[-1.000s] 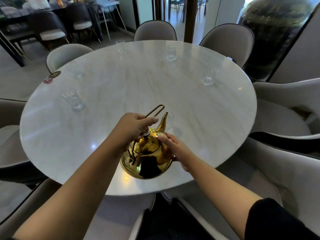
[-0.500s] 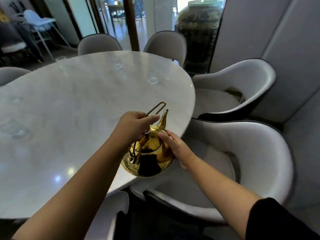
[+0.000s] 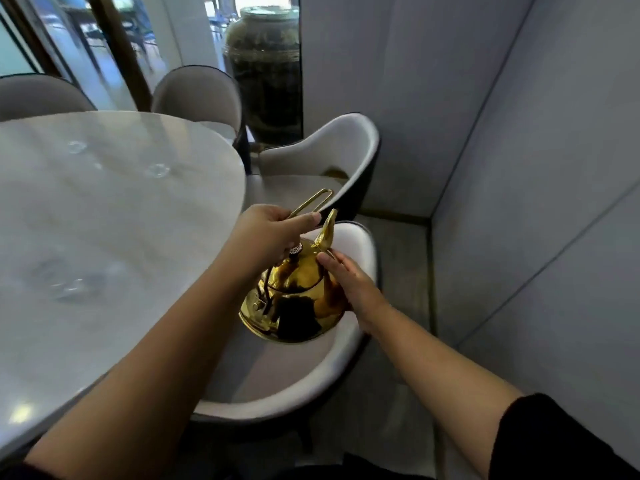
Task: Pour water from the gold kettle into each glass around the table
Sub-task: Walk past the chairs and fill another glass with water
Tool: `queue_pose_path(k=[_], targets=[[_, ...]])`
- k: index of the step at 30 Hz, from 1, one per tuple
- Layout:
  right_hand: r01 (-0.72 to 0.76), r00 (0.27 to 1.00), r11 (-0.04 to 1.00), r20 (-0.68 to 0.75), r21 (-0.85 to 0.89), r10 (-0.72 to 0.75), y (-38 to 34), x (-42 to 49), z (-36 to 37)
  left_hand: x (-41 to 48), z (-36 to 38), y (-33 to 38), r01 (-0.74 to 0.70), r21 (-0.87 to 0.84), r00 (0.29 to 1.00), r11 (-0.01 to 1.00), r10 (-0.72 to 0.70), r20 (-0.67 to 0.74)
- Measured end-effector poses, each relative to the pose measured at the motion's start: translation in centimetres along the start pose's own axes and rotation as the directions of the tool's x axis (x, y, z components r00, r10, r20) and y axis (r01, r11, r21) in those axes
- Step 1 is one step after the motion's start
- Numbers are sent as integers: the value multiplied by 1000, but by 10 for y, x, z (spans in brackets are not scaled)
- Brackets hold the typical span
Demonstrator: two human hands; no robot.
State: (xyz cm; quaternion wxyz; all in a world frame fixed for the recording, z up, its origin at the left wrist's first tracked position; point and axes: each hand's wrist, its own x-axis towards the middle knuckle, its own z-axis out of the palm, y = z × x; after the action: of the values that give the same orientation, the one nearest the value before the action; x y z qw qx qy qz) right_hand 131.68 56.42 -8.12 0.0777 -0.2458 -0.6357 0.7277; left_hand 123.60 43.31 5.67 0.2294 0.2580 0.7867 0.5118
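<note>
View from your head, looking down past both bare forearms. Your left hand is curled round the looped wire handle of the gold kettle and carries it upright. Your right hand lies with straight fingers flat against the kettle's shoulder, just below the spout, steadying rather than gripping. The spout points up and away from you.

The change: a second ago the kettle hung over the marble table, with its spout beside a glass at the near edge. Now your view has swung right and the kettle is off the table altogether — it hangs over the pale seat of the nearest chair, just past the table's right rim. Your hold on it is the same in all three pictures.

On the table, to your left, three glasses show as blurred clear shapes: a near glass by the front edge, a middle glass toward the far right rim, and a far glass beyond it. Whether any holds water cannot be told through the blur.

This looks like the walk between pours — you are rounding the table toward the next place, probably the middle glass, which stands nearest the second chair. No water is leaving the spout. Keep the kettle level while it is over upholstery.
</note>
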Motion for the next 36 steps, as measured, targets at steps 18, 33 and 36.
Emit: queue_pose_path(k=[18, 33, 36], targets=[[44, 987, 996, -159, 75, -32, -6, 46, -186, 104, 160, 63, -42, -54, 986, 998, 50, 158], [-31, 1000, 996, -1, 79, 31, -48, 228, -270, 277, 191, 79, 50, -80, 997, 996, -45, 62], [-49, 998, 998, 53, 42, 47, -63, 258, -273, 301, 187, 81, 58, -101, 998, 993, -58, -2]])
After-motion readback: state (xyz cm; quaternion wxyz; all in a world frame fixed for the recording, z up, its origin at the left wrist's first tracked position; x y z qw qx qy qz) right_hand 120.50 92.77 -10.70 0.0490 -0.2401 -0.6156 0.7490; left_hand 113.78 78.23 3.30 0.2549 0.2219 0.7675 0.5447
